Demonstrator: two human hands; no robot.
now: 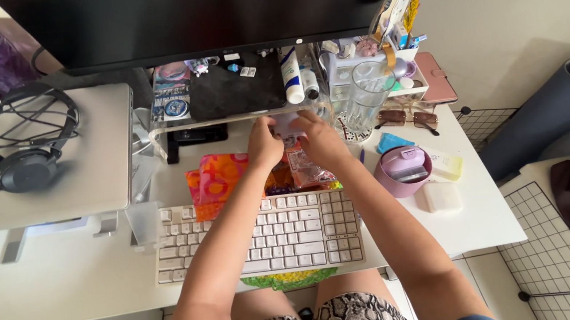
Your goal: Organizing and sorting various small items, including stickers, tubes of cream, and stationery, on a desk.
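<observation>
Clear plastic packet — long axis toward the monitor — pinched by left hand, right hand.

A single view comes from a camera worn on the person's head, facing steeply down and forward over the white table. It sits close: both forearms run up from the bottom edge to the left hand and right hand near the frame's middle. Just nearer than the hands lies the keyboard; beyond them the monitor cuts the top edge. Knees show below.
</observation>
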